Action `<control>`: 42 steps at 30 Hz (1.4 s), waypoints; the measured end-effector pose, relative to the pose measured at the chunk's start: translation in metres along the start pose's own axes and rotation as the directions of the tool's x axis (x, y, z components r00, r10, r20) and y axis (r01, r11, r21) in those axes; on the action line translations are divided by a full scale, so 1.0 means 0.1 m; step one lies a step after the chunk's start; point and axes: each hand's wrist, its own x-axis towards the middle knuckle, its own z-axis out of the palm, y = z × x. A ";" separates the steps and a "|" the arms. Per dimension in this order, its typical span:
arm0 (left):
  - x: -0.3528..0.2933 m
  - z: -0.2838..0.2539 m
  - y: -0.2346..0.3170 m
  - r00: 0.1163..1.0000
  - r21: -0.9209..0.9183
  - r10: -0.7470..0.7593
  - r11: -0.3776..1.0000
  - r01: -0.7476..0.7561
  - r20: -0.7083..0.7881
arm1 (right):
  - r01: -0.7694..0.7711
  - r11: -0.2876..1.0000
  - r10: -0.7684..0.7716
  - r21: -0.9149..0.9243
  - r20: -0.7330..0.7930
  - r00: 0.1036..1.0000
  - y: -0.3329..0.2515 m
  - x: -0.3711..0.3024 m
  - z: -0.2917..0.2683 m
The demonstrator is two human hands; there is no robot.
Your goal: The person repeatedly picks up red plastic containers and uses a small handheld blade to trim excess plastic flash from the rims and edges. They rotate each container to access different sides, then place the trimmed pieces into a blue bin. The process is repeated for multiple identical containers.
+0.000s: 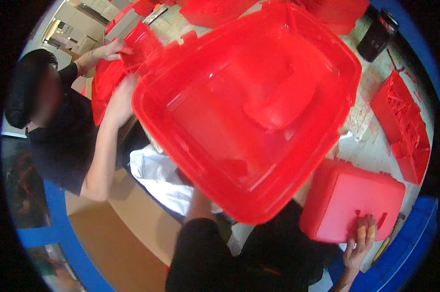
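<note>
A large red plastic shell (190, 131), shaped like a deep tray with a raised rim and a rounded bulge inside, is tilted up close before me. My left forearm (199, 203) reaches up behind it, and the shell hides that hand and its fingers. At the lower right, my right hand (360, 243) grips the near edge of a smaller, lighter red plastic case (349, 199). Its fingers, two with tan wraps, bend over the case beside narrow slots. White cloth (164, 180) shows beneath the big shell.
A co-worker at the left handles another red plastic part (108, 80). An open cardboard box (122, 228) stands at the lower left. Along the worktable (361, 109) are a ribbed red piece (404, 126), a dark bottle (378, 36) and more red parts (215, 12).
</note>
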 end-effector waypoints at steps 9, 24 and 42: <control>0.06 0.27 -0.06 0.998 0.012 -0.036 0.999 0.037 -0.060 | -0.331 0.921 0.321 -0.205 -0.080 0.944 0.08 -0.21 -0.15; -4.28 -1.05 2.11 0.397 -0.728 0.842 0.007 -0.686 -0.366 | 0.378 0.784 -0.212 0.493 -0.361 0.908 -1.21 -0.31 -0.39; -3.29 -1.15 3.60 0.502 0.239 0.846 0.533 -0.812 -0.179 | -0.209 -0.052 0.797 0.976 0.167 0.581 0.43 -0.22 -0.87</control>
